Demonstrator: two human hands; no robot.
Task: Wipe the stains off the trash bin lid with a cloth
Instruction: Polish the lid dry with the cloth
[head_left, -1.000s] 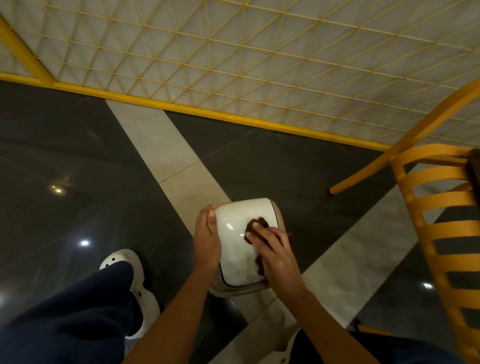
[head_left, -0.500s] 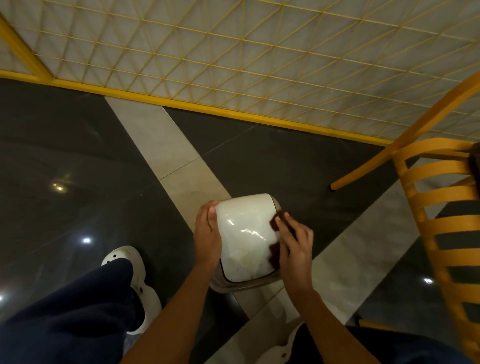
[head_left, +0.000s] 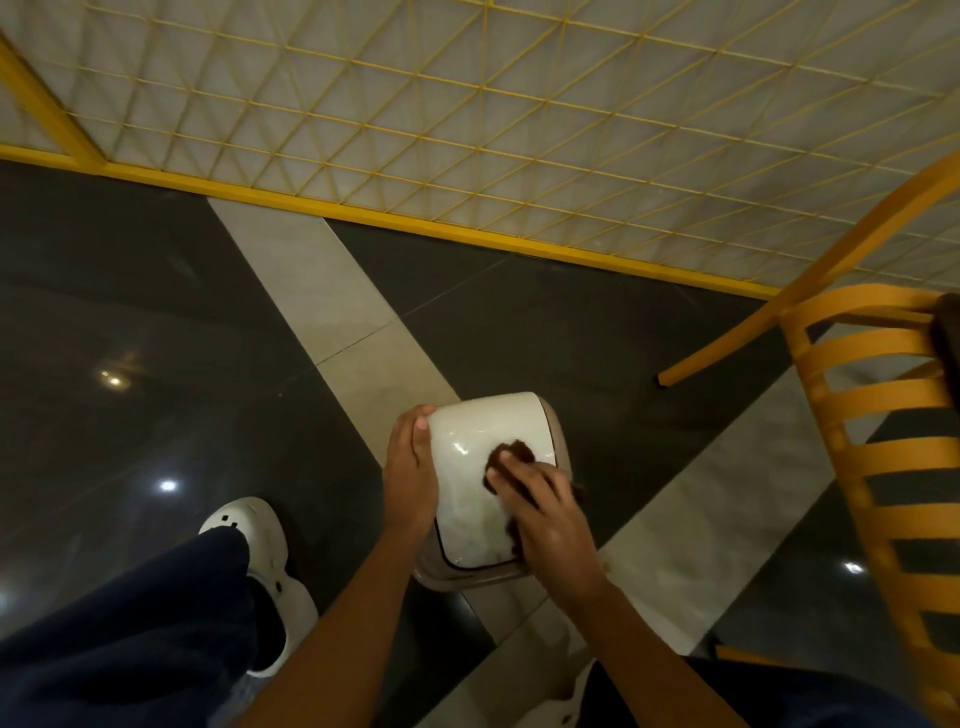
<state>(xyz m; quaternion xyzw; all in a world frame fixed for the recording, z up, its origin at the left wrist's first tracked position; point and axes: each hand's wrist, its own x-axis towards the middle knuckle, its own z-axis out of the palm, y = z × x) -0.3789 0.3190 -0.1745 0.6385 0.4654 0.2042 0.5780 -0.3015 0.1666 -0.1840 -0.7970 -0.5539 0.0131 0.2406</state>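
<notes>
At the left, a white perforated clog (head_left: 249, 545) is seen on the dark polished floor (head_left: 130, 312). The left hand (head_left: 410, 473) is laid along the left edge of the glossy white, round-cornered plastic trash bin lid (head_left: 462, 514). Its thumb is set on the top rim and the rest of the hand is cupped over the side, so the bin is gripped and steadied. The bin is stood on the floor between the person's legs. On the lid's right half a bunched dark brown cloth (head_left: 511, 454) is pressed down by the right hand (head_left: 545, 514), whose fingers are spread nearly flat on it; nothing is pinched, as far as can be told. A yellow slatted chair (head_left: 883, 467) is stood well apart at the right.

Wiping is judged to be under way. Dull smears are visible on the lid's near half, so the cloth is likely needed there next, under firm pressure. The lid is faced upward, and its long axis is run outward from the person, leaning slightly right.
</notes>
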